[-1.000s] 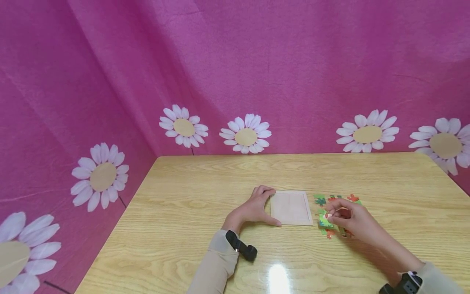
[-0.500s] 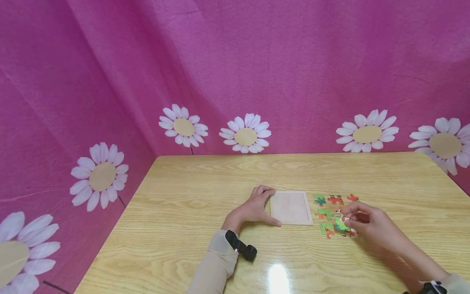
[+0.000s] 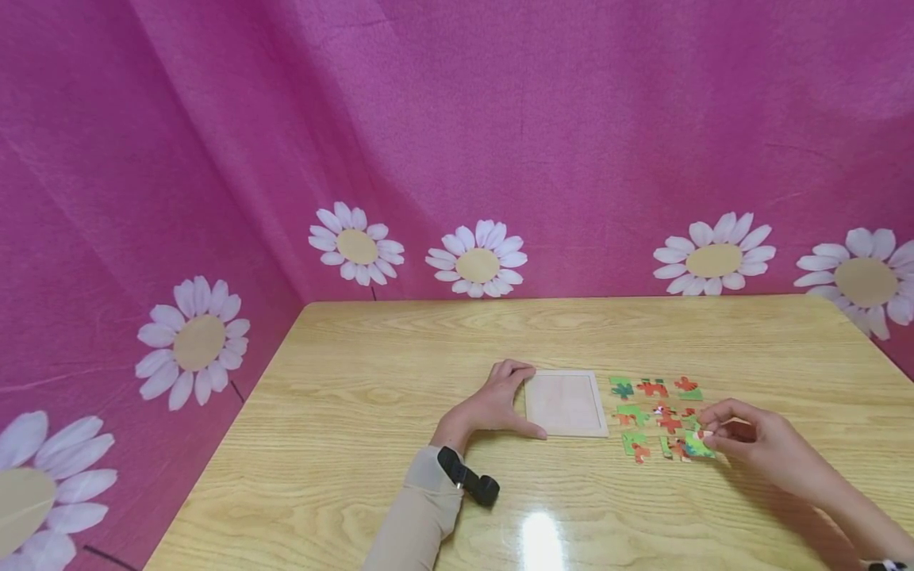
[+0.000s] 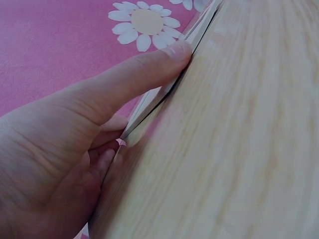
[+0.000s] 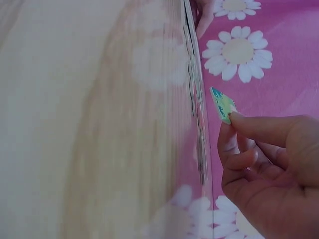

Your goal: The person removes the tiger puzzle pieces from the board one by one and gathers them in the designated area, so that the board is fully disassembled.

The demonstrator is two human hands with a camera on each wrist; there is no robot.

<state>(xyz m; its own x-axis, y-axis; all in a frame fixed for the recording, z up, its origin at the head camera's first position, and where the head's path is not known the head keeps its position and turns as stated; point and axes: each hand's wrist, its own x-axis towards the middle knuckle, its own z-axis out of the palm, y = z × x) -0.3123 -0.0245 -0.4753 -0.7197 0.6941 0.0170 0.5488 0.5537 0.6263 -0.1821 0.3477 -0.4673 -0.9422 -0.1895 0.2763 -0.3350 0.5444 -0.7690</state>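
Observation:
My right hand (image 3: 764, 444) pinches a green jigsaw piece (image 3: 698, 444) between thumb and fingertips, at the right end of the nearest row of pieces. In the right wrist view this puzzle piece (image 5: 223, 104) is tilted and held above the table. My left hand (image 3: 493, 404) grips the left side of a square wooden puzzle tray (image 3: 601, 412), thumb at the near corner and fingers at the far one. The left wrist view shows the thumb (image 4: 154, 67) along the tray's edge. Loose red and green jigsaw pieces (image 3: 651, 388) lie in rows right of the tray.
The wood-grain table (image 3: 400, 341) runs back to a pink curtain (image 3: 571, 143) printed with white daisies. A bright light reflection (image 3: 543, 543) shows on the table's near part. A black wrist strap (image 3: 467, 477) sits on the left forearm.
My right hand has moved right with the green jigsaw piece, from the left of the piece rows to their right end, uncovering pieces beneath. The left hand and tray stay put.

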